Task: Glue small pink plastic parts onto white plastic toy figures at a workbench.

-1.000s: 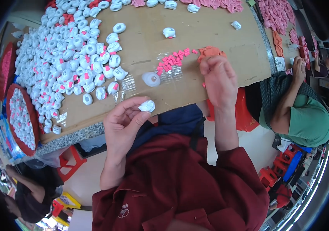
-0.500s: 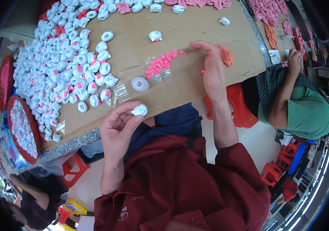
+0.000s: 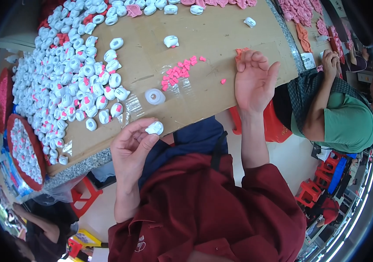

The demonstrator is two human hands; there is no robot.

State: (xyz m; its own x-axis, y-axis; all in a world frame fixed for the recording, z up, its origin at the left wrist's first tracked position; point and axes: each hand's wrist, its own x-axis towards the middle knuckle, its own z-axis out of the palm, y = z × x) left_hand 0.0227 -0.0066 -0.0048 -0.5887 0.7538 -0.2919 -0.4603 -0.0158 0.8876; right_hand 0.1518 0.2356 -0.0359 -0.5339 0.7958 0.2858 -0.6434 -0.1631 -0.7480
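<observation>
My left hand [image 3: 129, 146] pinches a small white cat-head-shaped piece [image 3: 154, 128] between thumb and fingers, just off the table's near edge. On the right, my right hand [image 3: 256, 85] is turned palm up with its fingers loosely curled and apart, nothing in it. Behind its fingers an orange, soft-looking lump [image 3: 240, 52] is mostly hidden. Small pink bow-shaped pieces [image 3: 178, 73] lie in a loose cluster between the hands, and a single pink piece [image 3: 223, 81] lies nearer my right hand. A small round translucent dish [image 3: 155, 96] sits closer to my left hand.
Cardboard [image 3: 204, 43] covers the table. Many white pieces [image 3: 77, 83], some with pink bows, crowd its left side. A red-rimmed tray [image 3: 42, 170] of them stands at far left. Pink shaped pieces [image 3: 298, 11] lie beyond the right edge, where a person in green [image 3: 350, 122] sits.
My right hand has moved right and rolled palm up, now hiding most of the orange lump and uncovering the single pink piece. My left hand keeps its pinch on the white piece.
</observation>
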